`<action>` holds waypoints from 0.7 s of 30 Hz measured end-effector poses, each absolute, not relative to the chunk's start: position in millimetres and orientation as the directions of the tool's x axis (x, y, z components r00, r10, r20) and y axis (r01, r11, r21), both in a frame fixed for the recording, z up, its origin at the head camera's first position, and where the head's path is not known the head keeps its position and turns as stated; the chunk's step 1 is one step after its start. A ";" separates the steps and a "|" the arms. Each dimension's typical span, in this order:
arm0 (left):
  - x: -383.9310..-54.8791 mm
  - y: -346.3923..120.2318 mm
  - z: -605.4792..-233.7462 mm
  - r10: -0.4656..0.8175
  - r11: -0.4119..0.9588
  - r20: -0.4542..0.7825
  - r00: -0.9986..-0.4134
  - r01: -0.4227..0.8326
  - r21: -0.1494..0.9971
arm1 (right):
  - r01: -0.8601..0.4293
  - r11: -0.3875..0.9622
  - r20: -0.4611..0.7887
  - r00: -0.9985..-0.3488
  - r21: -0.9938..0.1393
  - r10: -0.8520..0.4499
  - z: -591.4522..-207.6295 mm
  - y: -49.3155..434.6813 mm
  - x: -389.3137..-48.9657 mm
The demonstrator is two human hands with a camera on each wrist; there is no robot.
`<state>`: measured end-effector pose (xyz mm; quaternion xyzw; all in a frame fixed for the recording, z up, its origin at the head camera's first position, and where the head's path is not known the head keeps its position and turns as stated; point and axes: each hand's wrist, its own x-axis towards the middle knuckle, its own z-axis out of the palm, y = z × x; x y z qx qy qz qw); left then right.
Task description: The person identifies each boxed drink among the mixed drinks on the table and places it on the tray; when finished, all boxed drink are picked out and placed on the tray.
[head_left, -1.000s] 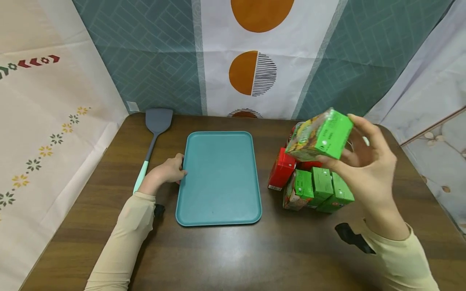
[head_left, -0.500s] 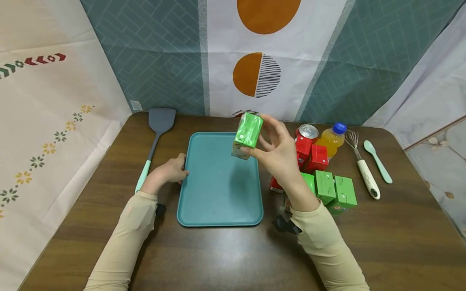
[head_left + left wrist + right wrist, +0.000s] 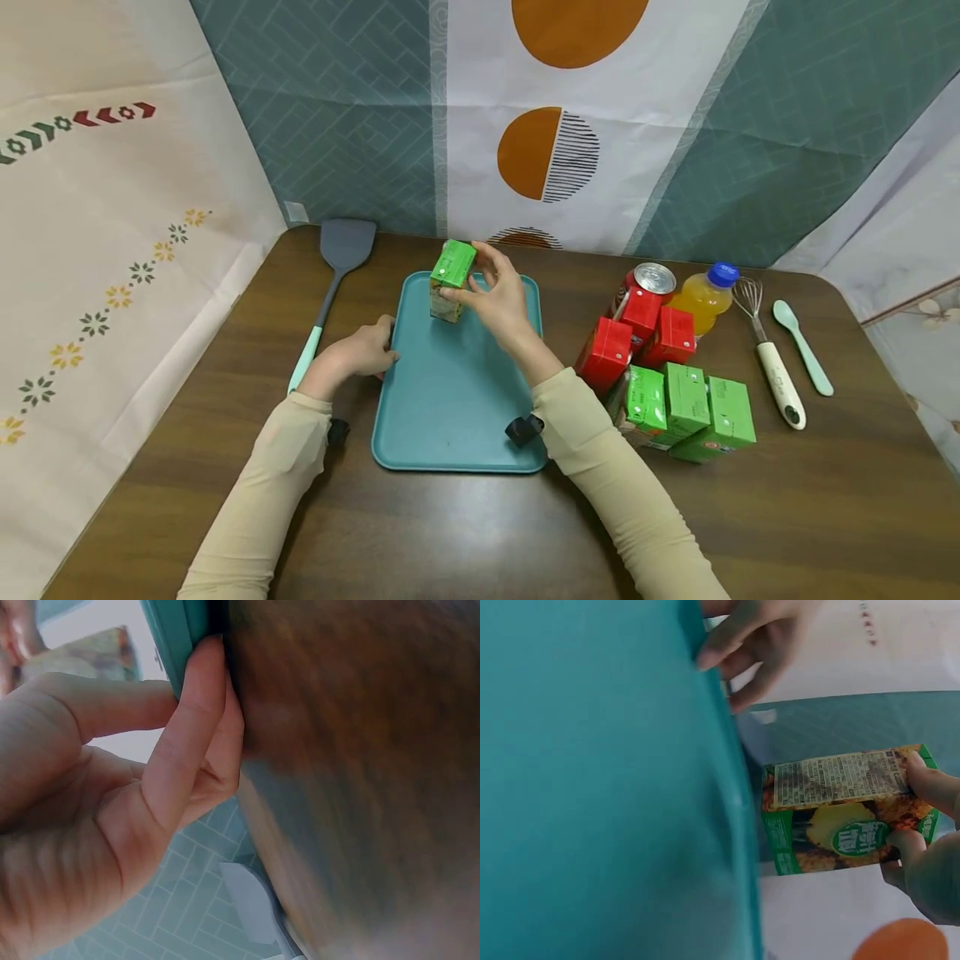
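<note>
My right hand (image 3: 498, 300) pinches a green-topped juice box (image 3: 447, 300) between thumb and fingers, over the far left part of the teal tray (image 3: 457, 417). In the right wrist view the juice box (image 3: 847, 810) shows a pineapple picture and a panel of small print. My left hand (image 3: 362, 354) grips the tray's left rim; the left wrist view shows its thumb and fingers pinching the tray edge (image 3: 176, 637).
Right of the tray stand red boxes (image 3: 606, 354), green boxes (image 3: 686, 396), a soda can (image 3: 652, 279) and an orange juice bottle (image 3: 705, 300). Beyond lie a whisk (image 3: 780, 379) and a mint spoon (image 3: 802, 346). A grey spatula (image 3: 345, 246) lies left of the tray.
My right hand has carried the juice box leftward from above the group of boxes to over the tray's far left. My left hand stays at the tray's rim.
</note>
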<state>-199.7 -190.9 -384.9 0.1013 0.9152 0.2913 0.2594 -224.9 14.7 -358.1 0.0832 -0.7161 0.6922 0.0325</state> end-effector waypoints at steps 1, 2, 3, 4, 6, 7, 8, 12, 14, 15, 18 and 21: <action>-200.2 -190.0 -384.4 0.331 0.812 -0.415 -0.847 0.032 0.583 | -0.165 0.035 0.162 -0.983 -0.986 -0.081 -360.8 10.9 -227.8; -200.5 -189.3 -384.2 0.328 0.815 -0.415 -0.848 0.032 0.579 | -0.163 0.047 0.159 -0.983 -0.985 -0.089 -363.4 7.2 -230.2; -200.7 -188.6 -383.9 0.325 0.817 -0.417 -0.849 0.030 0.576 | -0.161 0.063 0.155 -0.983 -0.985 -0.097 -366.4 3.6 -232.6; -200.6 -188.1 -383.6 0.323 0.820 -0.419 -0.849 0.030 0.571 | -0.156 0.076 0.148 -0.984 -0.985 -0.101 -369.3 0.3 -235.0; -200.6 -188.2 -383.5 0.316 0.825 -0.423 -0.849 0.026 0.564 | -0.133 0.095 0.123 -0.987 -0.987 -0.108 -374.1 -5.0 -239.7; -199.7 -189.0 -383.8 0.314 0.828 -0.426 -0.848 0.026 0.560 | -0.112 0.100 0.101 -0.988 -0.989 -0.115 -376.4 -7.3 -241.2; -198.7 -189.9 -383.9 0.314 0.832 -0.428 -0.847 0.028 0.555 | -0.091 0.100 0.079 -0.989 -0.991 -0.124 -378.1 -9.1 -242.8; -196.5 -193.5 -383.6 0.309 0.850 -0.427 -0.850 0.046 0.524 | -0.041 0.074 0.027 -0.982 -0.996 -0.187 -379.9 -13.7 -249.3; -196.6 -193.9 -383.0 0.309 0.860 -0.427 -0.850 0.058 0.507 | -0.042 0.071 0.025 -0.974 -0.997 -0.225 -379.6 -15.3 -252.4; -197.1 -193.4 -382.7 0.309 0.864 -0.429 -0.849 0.063 0.499 | -0.046 0.070 0.028 -0.971 -0.996 -0.239 -379.6 -15.9 -254.1; -199.6 -189.5 -381.7 0.298 0.880 -0.444 -0.845 0.063 0.471 | -0.060 0.079 0.037 -0.964 -0.995 -0.264 -380.2 -17.1 -259.4; -201.9 -185.8 -381.6 0.280 0.886 -0.460 -0.842 0.042 0.462 | -0.075 0.101 0.044 -0.958 -0.992 -0.282 -379.8 -18.0 -263.5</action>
